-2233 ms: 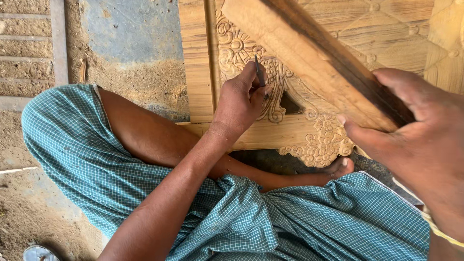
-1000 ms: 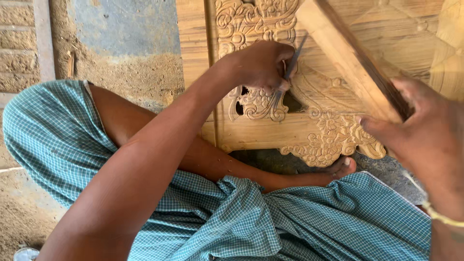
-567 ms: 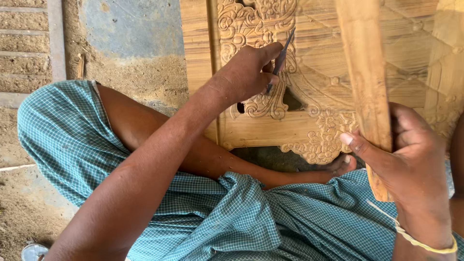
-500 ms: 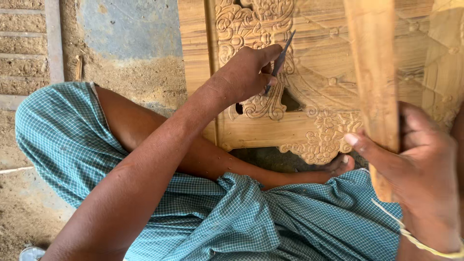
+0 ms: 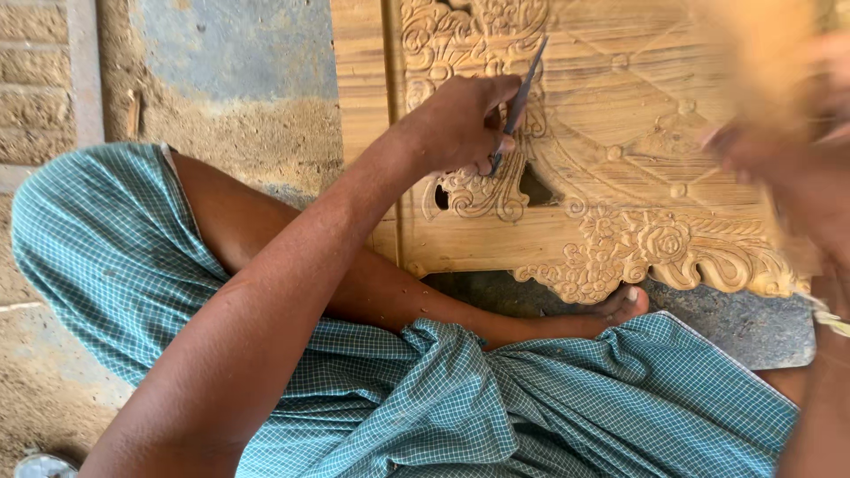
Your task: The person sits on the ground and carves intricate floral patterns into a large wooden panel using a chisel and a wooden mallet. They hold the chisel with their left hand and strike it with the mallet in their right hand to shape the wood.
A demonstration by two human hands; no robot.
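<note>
- Carved wooden panel: pale, floral scrollwork (pierced openings).
- Left hand grips a thin chisel.
- Right hand is blurred; its grip cannot be told.

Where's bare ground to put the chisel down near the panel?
Bare dirt lies left of the checked cloth, below the plastered wall. A grey slab strip shows under the carved panel. Around the left hand and chisel it is crowded.
</note>
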